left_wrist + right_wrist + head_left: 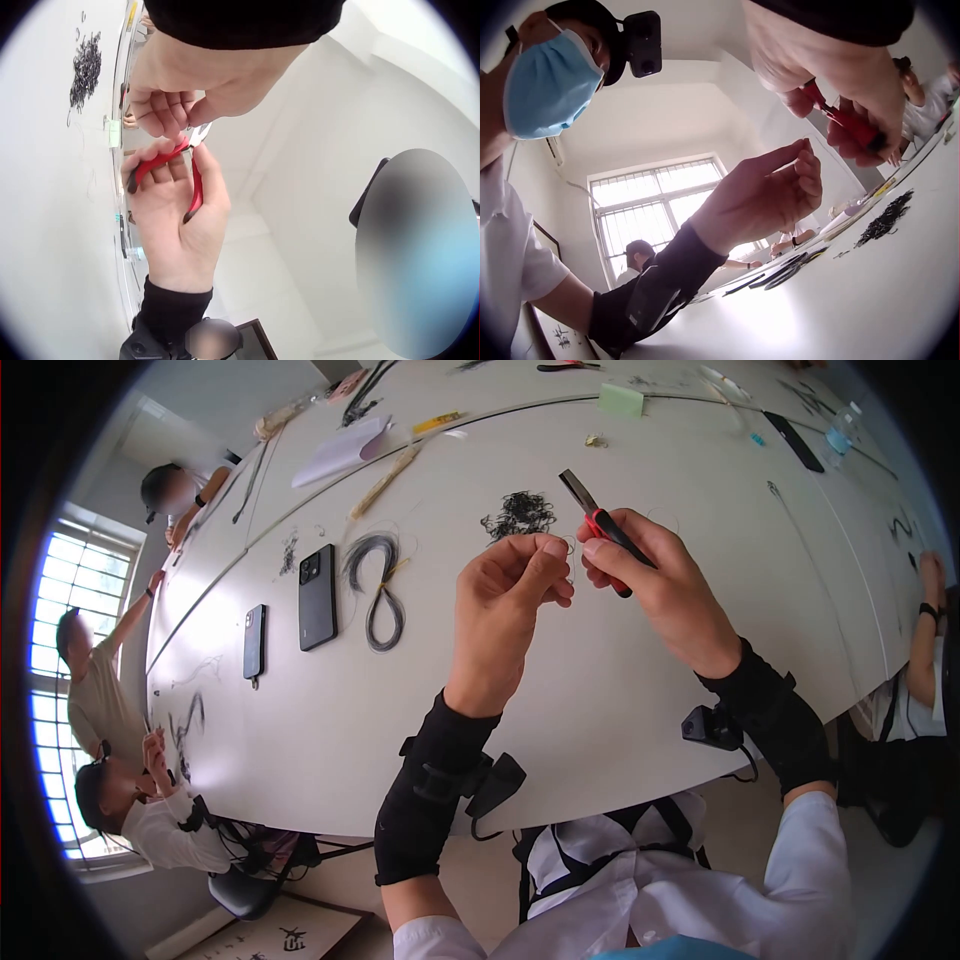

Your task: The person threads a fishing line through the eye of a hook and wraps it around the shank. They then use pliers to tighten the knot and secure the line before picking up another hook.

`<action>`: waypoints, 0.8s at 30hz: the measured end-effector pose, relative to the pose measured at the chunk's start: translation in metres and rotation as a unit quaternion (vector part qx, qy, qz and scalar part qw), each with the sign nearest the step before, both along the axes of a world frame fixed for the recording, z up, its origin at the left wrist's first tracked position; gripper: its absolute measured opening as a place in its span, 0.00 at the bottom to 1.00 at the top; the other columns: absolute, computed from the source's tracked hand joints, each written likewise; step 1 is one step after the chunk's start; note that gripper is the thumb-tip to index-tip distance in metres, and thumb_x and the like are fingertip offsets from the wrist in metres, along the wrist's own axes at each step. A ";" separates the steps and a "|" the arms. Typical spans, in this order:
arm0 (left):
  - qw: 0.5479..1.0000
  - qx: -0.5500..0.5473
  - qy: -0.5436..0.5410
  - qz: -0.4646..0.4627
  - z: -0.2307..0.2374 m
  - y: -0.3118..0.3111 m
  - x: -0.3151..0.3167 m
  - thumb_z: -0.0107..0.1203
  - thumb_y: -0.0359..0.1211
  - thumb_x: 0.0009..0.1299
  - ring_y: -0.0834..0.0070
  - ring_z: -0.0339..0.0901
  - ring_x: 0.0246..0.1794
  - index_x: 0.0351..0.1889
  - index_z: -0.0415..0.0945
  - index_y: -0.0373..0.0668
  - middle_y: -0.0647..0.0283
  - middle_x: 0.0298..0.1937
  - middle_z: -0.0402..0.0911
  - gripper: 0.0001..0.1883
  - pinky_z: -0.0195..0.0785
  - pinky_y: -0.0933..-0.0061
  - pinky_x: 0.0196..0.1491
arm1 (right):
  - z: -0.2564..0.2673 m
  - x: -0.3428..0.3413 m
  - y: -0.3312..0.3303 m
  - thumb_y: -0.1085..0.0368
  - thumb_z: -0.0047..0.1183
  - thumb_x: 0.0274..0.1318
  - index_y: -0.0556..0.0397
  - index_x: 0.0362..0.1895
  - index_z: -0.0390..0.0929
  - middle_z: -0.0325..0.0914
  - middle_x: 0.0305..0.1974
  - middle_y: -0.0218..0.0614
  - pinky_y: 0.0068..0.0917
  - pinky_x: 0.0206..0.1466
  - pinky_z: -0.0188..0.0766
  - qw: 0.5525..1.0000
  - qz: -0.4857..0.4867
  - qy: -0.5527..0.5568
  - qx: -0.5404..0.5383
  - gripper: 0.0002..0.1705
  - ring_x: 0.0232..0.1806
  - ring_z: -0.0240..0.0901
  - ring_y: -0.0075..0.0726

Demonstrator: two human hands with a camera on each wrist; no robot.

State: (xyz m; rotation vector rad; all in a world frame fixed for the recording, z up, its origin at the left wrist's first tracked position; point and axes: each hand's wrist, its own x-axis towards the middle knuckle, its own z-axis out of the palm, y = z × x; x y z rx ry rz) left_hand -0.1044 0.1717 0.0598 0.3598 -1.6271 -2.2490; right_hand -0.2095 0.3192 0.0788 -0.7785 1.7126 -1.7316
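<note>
My right hand (655, 575) grips red-and-black pliers (605, 525), their metal jaws pointing up and away in the head view. Beside it, my left hand (505, 605) has its thumb and index fingertip together with a thin dark strand barely visible at them; the strand's shape is too small to tell. In the left wrist view the pliers' red handles (197, 184) lie spread within the right hand (172, 217), close to the left fingertips. The right wrist view shows the left hand (761, 199) pinching near the pliers (847, 124). A pile of short black pieces (520, 515) lies behind the hands.
On the white table (600, 740) are a coiled dark wire bundle (384, 622), a large phone (318, 598), a smaller phone (255, 642), a green note (622, 400) and a bottle (843, 428). Several people sit around the table's edges.
</note>
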 end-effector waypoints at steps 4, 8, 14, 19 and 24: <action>0.999 -0.019 -0.014 0.036 -0.003 -0.001 0.025 0.57 0.36 0.79 0.78 0.78 0.34 0.44 0.79 0.36 0.65 0.37 0.80 0.10 0.72 0.73 0.44 | 0.002 0.005 0.030 0.60 0.57 0.66 0.59 0.44 0.75 0.76 0.35 0.38 0.28 0.46 0.70 0.980 0.017 0.103 0.172 0.14 0.37 0.71 0.31; 0.995 -0.070 -0.034 0.062 -0.004 0.002 0.057 0.56 0.36 0.79 0.74 0.81 0.39 0.44 0.78 0.38 0.63 0.40 0.80 0.09 0.75 0.69 0.46 | -0.042 0.010 0.065 0.64 0.57 0.62 0.59 0.46 0.72 0.74 0.41 0.46 0.39 0.51 0.69 0.869 0.005 0.436 0.232 0.14 0.43 0.72 0.46; 0.995 -0.089 -0.018 0.046 -0.004 0.013 0.074 0.55 0.32 0.79 0.69 0.85 0.41 0.47 0.75 0.36 0.58 0.41 0.84 0.08 0.79 0.68 0.48 | -0.060 0.009 0.078 0.66 0.57 0.59 0.59 0.50 0.71 0.72 0.48 0.47 0.45 0.55 0.67 0.807 -0.008 0.522 0.275 0.17 0.50 0.69 0.51; 0.994 -0.092 -0.009 0.062 -0.002 0.025 0.079 0.57 0.30 0.78 0.69 0.85 0.39 0.46 0.75 0.34 0.56 0.40 0.85 0.08 0.80 0.68 0.46 | -0.062 0.011 0.078 0.67 0.56 0.60 0.59 0.52 0.69 0.72 0.47 0.47 0.46 0.56 0.66 0.815 -0.016 0.520 0.253 0.18 0.51 0.69 0.52; 0.992 -0.095 -0.003 0.084 0.000 0.033 0.081 0.57 0.29 0.78 0.69 0.86 0.38 0.46 0.76 0.32 0.55 0.39 0.85 0.08 0.81 0.67 0.47 | -0.026 0.038 0.073 0.65 0.47 0.69 0.61 0.56 0.68 0.76 0.46 0.47 0.40 0.58 0.68 0.940 0.052 0.311 0.132 0.17 0.49 0.72 0.46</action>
